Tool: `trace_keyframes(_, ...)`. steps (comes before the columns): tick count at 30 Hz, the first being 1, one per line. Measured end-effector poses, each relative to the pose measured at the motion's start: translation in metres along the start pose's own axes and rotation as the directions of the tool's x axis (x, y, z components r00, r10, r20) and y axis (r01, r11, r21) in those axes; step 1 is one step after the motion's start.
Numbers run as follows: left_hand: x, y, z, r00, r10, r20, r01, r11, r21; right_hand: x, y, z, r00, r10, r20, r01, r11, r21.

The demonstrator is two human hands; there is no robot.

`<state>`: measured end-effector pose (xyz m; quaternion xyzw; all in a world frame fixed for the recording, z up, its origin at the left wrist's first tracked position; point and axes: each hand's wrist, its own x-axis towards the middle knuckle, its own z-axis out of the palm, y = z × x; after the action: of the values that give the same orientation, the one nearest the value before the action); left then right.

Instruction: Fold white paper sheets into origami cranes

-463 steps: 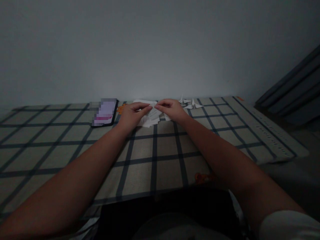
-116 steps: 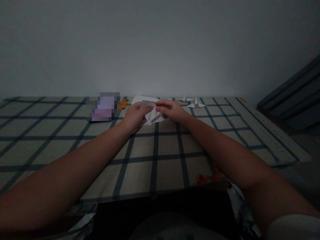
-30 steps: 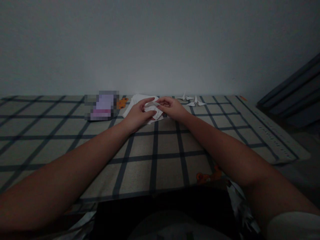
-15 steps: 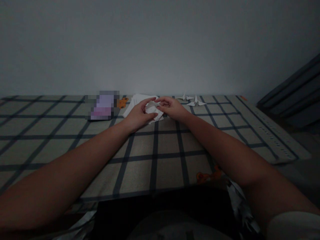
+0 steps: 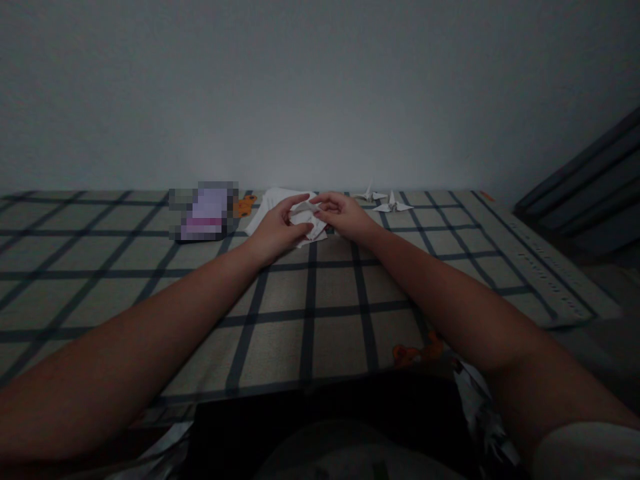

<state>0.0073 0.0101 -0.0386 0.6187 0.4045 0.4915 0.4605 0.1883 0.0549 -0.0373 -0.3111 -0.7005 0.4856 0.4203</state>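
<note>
A small piece of white folded paper lies between my hands at the far side of the table. My left hand curls round its left side, thumb and fingers on the paper. From the right, my right hand pinches the paper's other edge. Its exact folds are too small and dim to make out. Behind my left hand lie white paper sheets, partly covered by it. Two folded paper cranes, a nearer one and a farther one, rest to the right of my right hand.
A blurred-out phone leans at the left of the sheets. The table wears a checked cloth with orange bear prints. A grey wall rises right behind it, and a dark ridged object stands at the right.
The paper between my hands has altered shape slightly, its upper part looking more opened. My left thumb has shifted a little; both arms stay nearly in place.
</note>
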Motion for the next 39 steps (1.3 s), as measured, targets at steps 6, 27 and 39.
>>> trace_keyframes(6, -0.002, 0.003, 0.001, 1.000, 0.009, 0.006, -0.009, 1.000, 0.002, 0.001, 0.001, -0.001, 1.000, -0.019, -0.006, 0.018, 0.999, -0.033)
trace_keyframes(27, -0.003, 0.006, 0.001, 0.998, -0.055, -0.008, 0.055, 0.998, 0.029, 0.004, 0.008, -0.003, 0.997, -0.053, -0.057, 0.054, 0.998, 0.019)
trace_keyframes(39, -0.006, 0.015, 0.003, 0.994, -0.111, -0.019, 0.111, 0.994, -0.007, 0.007, 0.012, -0.005, 0.992, -0.096, -0.080, 0.098, 0.995, 0.022)
